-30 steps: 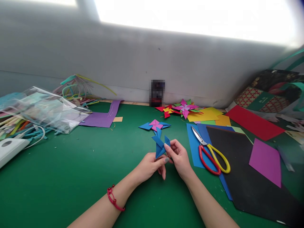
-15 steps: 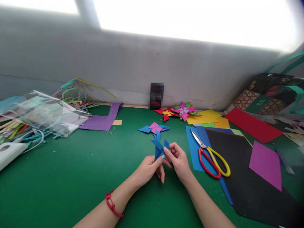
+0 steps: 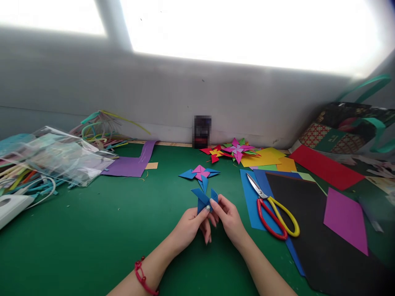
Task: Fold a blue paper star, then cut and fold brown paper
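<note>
Both my hands pinch a folded blue paper piece (image 3: 202,197) just above the green table (image 3: 92,230). My left hand (image 3: 190,225), with a red bracelet on its wrist, grips the piece's lower left part between thumb and fingers. My right hand (image 3: 228,220) is closed on its right flap. Pointed blue flaps stick up above my fingertips. Just beyond lies a finished blue and pink paper pinwheel (image 3: 200,172).
Red-and-yellow-handled scissors (image 3: 273,205) lie on blue paper to the right, beside black (image 3: 327,242), magenta (image 3: 345,220), red and yellow sheets. More folded stars (image 3: 237,150) lie by the wall. A clear plastic bag (image 3: 55,154), coloured strips and a purple sheet are at the left.
The camera has tilted up a little, so everything sits lower in view. My hands have kept the blue piece and shifted their fingers slightly on it.
</note>
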`<state>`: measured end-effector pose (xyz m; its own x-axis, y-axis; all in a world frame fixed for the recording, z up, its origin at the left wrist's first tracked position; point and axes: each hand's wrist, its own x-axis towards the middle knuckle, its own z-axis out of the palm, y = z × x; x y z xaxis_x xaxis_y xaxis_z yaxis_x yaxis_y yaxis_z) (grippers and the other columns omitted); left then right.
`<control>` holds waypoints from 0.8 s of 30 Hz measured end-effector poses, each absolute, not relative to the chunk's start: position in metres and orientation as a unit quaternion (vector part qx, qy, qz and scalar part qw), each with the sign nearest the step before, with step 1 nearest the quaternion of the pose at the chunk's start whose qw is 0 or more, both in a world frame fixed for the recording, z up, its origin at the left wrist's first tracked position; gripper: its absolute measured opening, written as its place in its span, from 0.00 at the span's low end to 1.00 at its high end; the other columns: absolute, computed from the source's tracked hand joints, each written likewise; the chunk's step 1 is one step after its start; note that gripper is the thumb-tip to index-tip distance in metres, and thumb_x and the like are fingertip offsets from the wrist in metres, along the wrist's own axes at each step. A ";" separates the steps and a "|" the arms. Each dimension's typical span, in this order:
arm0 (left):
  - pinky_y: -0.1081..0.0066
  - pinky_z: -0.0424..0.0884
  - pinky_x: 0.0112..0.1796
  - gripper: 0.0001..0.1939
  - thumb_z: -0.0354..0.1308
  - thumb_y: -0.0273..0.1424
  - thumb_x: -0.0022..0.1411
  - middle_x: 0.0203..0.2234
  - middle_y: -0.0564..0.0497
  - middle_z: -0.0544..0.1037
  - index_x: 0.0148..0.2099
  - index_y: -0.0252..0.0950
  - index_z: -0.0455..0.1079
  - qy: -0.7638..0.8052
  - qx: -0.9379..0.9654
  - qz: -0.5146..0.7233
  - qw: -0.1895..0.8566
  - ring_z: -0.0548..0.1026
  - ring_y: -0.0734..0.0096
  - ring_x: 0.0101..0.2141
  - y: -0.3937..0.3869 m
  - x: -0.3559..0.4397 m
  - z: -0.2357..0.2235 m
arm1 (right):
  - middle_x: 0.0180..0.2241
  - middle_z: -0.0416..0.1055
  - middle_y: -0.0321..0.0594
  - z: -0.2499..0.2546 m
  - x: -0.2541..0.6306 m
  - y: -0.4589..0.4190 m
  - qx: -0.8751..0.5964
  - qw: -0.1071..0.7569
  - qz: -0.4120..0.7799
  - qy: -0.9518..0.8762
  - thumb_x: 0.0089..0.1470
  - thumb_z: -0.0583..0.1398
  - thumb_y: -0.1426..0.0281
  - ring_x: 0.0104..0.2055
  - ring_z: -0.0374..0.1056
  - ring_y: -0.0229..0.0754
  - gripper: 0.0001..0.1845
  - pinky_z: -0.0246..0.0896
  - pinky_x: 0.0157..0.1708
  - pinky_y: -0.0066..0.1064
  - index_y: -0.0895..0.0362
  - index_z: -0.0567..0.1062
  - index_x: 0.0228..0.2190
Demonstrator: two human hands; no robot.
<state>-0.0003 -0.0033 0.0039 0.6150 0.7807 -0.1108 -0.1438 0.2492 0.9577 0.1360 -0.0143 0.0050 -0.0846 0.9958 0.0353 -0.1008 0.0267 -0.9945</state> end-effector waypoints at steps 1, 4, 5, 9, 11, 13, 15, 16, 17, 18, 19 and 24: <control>0.75 0.65 0.22 0.21 0.43 0.40 0.62 0.10 0.52 0.68 0.28 0.30 0.65 0.304 0.527 0.315 0.728 0.67 0.74 0.14 -0.003 0.000 0.004 | 0.14 0.54 0.27 0.005 0.136 -0.014 -0.446 0.505 0.539 -0.505 0.53 0.55 0.63 0.17 0.51 0.30 0.14 0.45 0.18 0.25 0.56 0.61 0.21; 0.76 0.64 0.21 0.22 0.43 0.41 0.62 0.10 0.52 0.68 0.27 0.29 0.67 0.298 0.534 0.307 0.729 0.67 0.75 0.14 -0.003 -0.001 0.003 | 0.14 0.52 0.26 0.007 0.137 -0.014 -0.448 0.497 0.548 -0.502 0.53 0.55 0.62 0.17 0.50 0.30 0.15 0.43 0.18 0.25 0.56 0.60 0.21; 0.76 0.64 0.21 0.22 0.44 0.40 0.61 0.10 0.52 0.68 0.27 0.29 0.67 0.293 0.534 0.304 0.732 0.68 0.75 0.14 -0.002 -0.001 0.002 | 0.15 0.52 0.27 0.007 0.137 -0.015 -0.449 0.496 0.550 -0.500 0.53 0.55 0.62 0.17 0.49 0.30 0.15 0.43 0.18 0.25 0.56 0.60 0.21; 0.75 0.64 0.22 0.17 0.47 0.39 0.60 0.11 0.53 0.68 0.28 0.30 0.66 0.282 0.522 0.303 0.746 0.68 0.75 0.14 -0.002 -0.001 -0.002 | 0.14 0.52 0.27 0.008 0.139 -0.015 -0.447 0.477 0.559 -0.511 0.52 0.55 0.61 0.17 0.50 0.30 0.15 0.42 0.18 0.25 0.56 0.60 0.21; 0.76 0.64 0.21 0.16 0.49 0.38 0.59 0.11 0.54 0.68 0.27 0.31 0.64 0.287 0.519 0.308 0.744 0.67 0.75 0.14 -0.003 0.000 -0.002 | 0.14 0.52 0.27 0.008 0.141 -0.015 -0.447 0.469 0.558 -0.518 0.52 0.55 0.61 0.17 0.51 0.31 0.15 0.42 0.18 0.25 0.57 0.61 0.20; 0.76 0.63 0.20 0.16 0.49 0.38 0.59 0.10 0.55 0.67 0.26 0.31 0.63 0.292 0.524 0.309 0.738 0.66 0.76 0.13 -0.004 0.000 -0.001 | 0.14 0.52 0.27 0.009 0.142 -0.015 -0.448 0.469 0.555 -0.521 0.52 0.56 0.62 0.17 0.50 0.30 0.15 0.42 0.18 0.25 0.57 0.61 0.20; 0.76 0.63 0.20 0.17 0.48 0.39 0.60 0.10 0.55 0.66 0.26 0.31 0.64 0.293 0.528 0.306 0.736 0.66 0.76 0.13 -0.004 0.000 0.001 | 0.14 0.52 0.26 0.009 0.142 -0.015 -0.444 0.472 0.555 -0.521 0.52 0.56 0.62 0.17 0.49 0.30 0.15 0.43 0.18 0.25 0.57 0.61 0.20; 0.76 0.63 0.21 0.17 0.48 0.39 0.60 0.10 0.55 0.66 0.26 0.31 0.64 0.291 0.529 0.305 0.737 0.66 0.76 0.13 -0.004 0.000 0.002 | 0.13 0.51 0.26 0.009 0.142 -0.015 -0.441 0.471 0.560 -0.520 0.52 0.56 0.62 0.16 0.48 0.30 0.15 0.42 0.18 0.25 0.57 0.62 0.20; 0.75 0.64 0.22 0.17 0.47 0.39 0.60 0.09 0.55 0.66 0.26 0.31 0.64 0.288 0.529 0.306 0.738 0.66 0.76 0.13 -0.004 -0.001 0.002 | 0.13 0.51 0.26 0.009 0.141 -0.014 -0.437 0.467 0.567 -0.519 0.52 0.55 0.62 0.16 0.47 0.30 0.15 0.42 0.18 0.25 0.57 0.62 0.20; 0.75 0.64 0.23 0.17 0.47 0.39 0.60 0.09 0.55 0.66 0.25 0.31 0.63 0.285 0.528 0.307 0.739 0.66 0.76 0.14 -0.003 -0.001 0.003 | 0.13 0.52 0.26 0.009 0.140 -0.014 -0.432 0.464 0.576 -0.516 0.52 0.55 0.61 0.16 0.47 0.30 0.15 0.41 0.17 0.25 0.57 0.62 0.20; 0.74 0.65 0.23 0.17 0.47 0.38 0.60 0.09 0.55 0.66 0.25 0.31 0.63 0.281 0.527 0.308 0.741 0.67 0.75 0.14 -0.002 -0.002 0.002 | 0.13 0.52 0.27 0.009 0.139 -0.014 -0.428 0.460 0.586 -0.513 0.52 0.55 0.60 0.16 0.46 0.30 0.16 0.40 0.16 0.25 0.57 0.62 0.20; 0.73 0.64 0.23 0.19 0.48 0.39 0.59 0.09 0.53 0.66 0.23 0.30 0.65 0.267 0.519 0.297 0.756 0.67 0.74 0.14 0.000 -0.004 -0.004 | 0.14 0.53 0.28 0.008 0.138 -0.015 -0.422 0.443 0.612 -0.501 0.51 0.54 0.58 0.15 0.46 0.29 0.18 0.38 0.15 0.25 0.58 0.62 0.19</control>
